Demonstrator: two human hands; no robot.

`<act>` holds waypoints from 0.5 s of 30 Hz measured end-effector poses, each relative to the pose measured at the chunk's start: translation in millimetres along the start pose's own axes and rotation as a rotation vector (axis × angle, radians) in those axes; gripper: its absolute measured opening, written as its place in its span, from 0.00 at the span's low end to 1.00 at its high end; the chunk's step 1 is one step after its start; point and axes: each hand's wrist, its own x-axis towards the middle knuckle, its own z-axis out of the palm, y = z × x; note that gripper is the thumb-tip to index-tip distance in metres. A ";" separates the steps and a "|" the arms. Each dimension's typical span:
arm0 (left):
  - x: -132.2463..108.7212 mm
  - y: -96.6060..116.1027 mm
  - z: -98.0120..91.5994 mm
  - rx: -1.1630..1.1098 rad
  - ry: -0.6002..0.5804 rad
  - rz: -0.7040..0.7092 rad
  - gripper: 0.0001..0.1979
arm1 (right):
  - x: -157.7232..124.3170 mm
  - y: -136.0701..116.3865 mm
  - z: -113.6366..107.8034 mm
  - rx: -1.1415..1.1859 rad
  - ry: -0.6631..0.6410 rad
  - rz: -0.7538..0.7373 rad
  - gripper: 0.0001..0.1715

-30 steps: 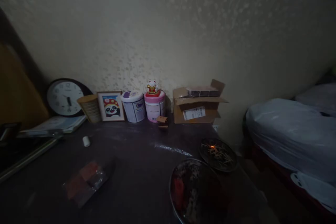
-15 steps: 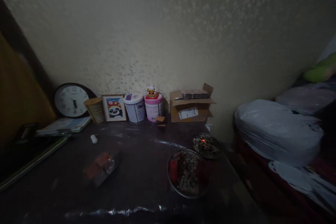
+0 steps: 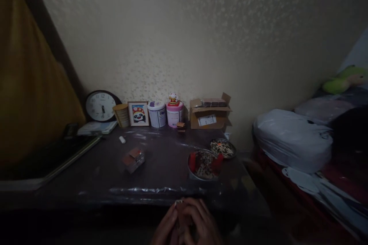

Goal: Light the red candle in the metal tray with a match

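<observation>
Both my hands work at one thing in front of the near edge of the dark surface (image 3: 166,172). My left hand (image 3: 165,225) and my right hand (image 3: 199,218) are curled inward and nearly meet, fingers bent and closed about a small brown box (image 3: 181,209). The box sits between the two hands, its pale upper end showing just above the fingertips; its lower part is hidden by my fingers and dim light.

Beyond my right hand and slightly to its right stands a round dish (image 3: 201,179) with dark speckled contents and a red piece toward either side. Farther from that hand, just behind the round dish and to its right, a smaller dish (image 3: 230,157) holds thin pale sticks (image 3: 222,149), among which one orange spot glows. Ahead of my left hand and to its left lies a clear-wrapped packet (image 3: 133,159) of reddish-brown pieces; past it rests a small white cylinder (image 3: 122,139).

Farthest from both hands, along the wall, stand, left to right, a round clock (image 3: 101,106), a yellowish cup (image 3: 122,115), a framed panda picture (image 3: 139,115), two lidded tubs (image 3: 157,116), the second topped by a cat figurine (image 3: 173,99), and an open cardboard carton (image 3: 204,120).
</observation>
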 end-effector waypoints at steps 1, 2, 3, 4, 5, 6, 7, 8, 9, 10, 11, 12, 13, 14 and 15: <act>0.9 -1.8 2.1 -0.010 0.015 0.002 0.14 | -0.3 -2.9 -2.1 -0.008 -0.013 0.027 0.24; 2.2 -3.7 4.6 -0.027 0.048 0.010 0.14 | -0.5 -5.6 -4.0 -0.010 -0.022 0.050 0.24; 3.7 -5.4 7.1 -0.040 0.073 0.028 0.15 | -0.5 -8.0 -5.6 -0.006 -0.027 0.062 0.23; 4.9 -6.8 9.4 -0.053 0.081 0.054 0.15 | -0.6 -9.6 -6.8 0.001 -0.032 0.070 0.22; 5.8 -7.7 11.5 -0.061 0.078 0.074 0.15 | -0.8 -10.6 -7.6 0.010 -0.038 0.066 0.22; 6.3 -8.3 13.3 -0.062 0.076 0.083 0.14 | -1.1 -10.8 -8.1 0.020 -0.042 0.061 0.21; 6.4 -8.5 14.7 -0.064 0.071 0.086 0.14 | -1.5 -10.6 -8.4 0.031 -0.046 0.054 0.21; 6.0 -8.4 15.7 -0.066 0.066 0.085 0.14 | -2.1 -10.1 -8.7 0.044 -0.051 0.049 0.22; 5.5 -8.2 16.5 -0.071 0.061 0.083 0.14 | -2.7 -9.4 -9.0 0.057 -0.054 0.043 0.23; 4.8 -8.0 17.0 -0.082 0.056 0.083 0.13 | -3.4 -8.8 -9.2 0.069 -0.051 0.039 0.24; 4.1 -8.1 17.2 -0.094 0.050 0.087 0.13 | -4.1 -8.3 -9.4 0.080 -0.042 0.038 0.25; 3.6 -8.4 17.1 -0.103 0.041 0.092 0.14 | -4.7 -7.9 -9.4 0.090 -0.032 0.039 0.25; 3.3 -9.1 16.8 -0.111 0.029 0.098 0.14 | -5.3 -7.6 -9.2 0.098 -0.021 0.042 0.25; 3.3 -10.1 16.3 -0.117 0.018 0.103 0.15 | -5.7 -7.3 -8.7 0.103 -0.013 0.046 0.25; 3.4 -11.3 15.7 -0.120 0.008 0.107 0.15 | -6.2 -6.9 -7.8 0.104 -0.003 0.047 0.24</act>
